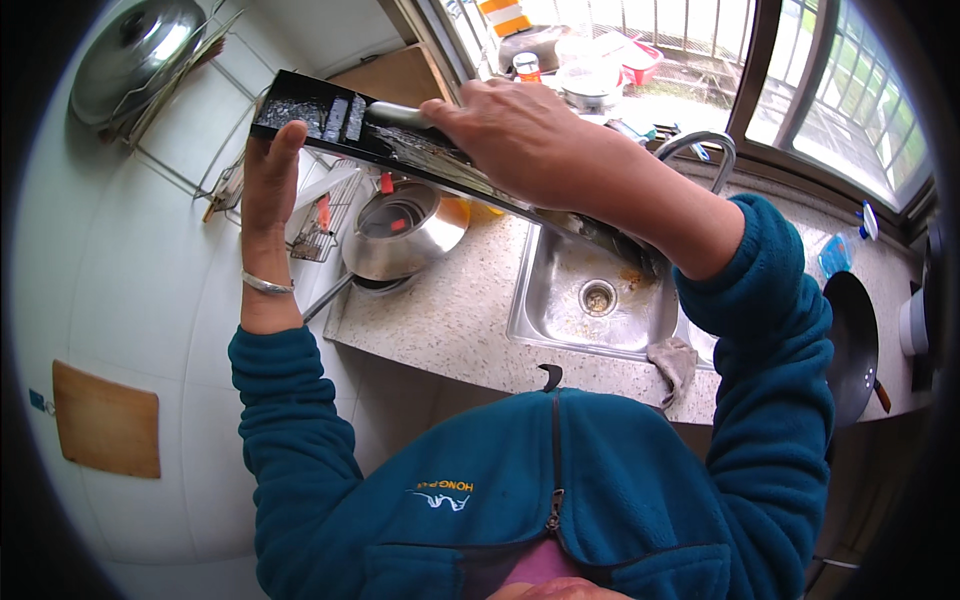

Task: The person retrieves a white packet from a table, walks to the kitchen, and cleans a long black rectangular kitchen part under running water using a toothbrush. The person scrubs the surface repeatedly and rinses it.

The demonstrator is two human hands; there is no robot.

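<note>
My left hand (274, 176) grips the left end of a long black panel (397, 154), its thumb on the near edge and its other fingers hidden behind. The panel is tilted above the counter and slants down to the right, its lower end over the steel sink (596, 296). Wet, whitish streaks lie on its face. Over the panel, my right hand (510, 139) is closed around a pale, smooth object (401, 115) that looks like a handle; what lies under the palm is hidden.
Steel pots (405, 229) and a wire rack (330, 217) stand at the left. A grey cloth (675, 364) hangs at the sink's near edge, below a curved faucet (701, 142). At the right are a black wok (851, 349) and a blue spray bottle (836, 255).
</note>
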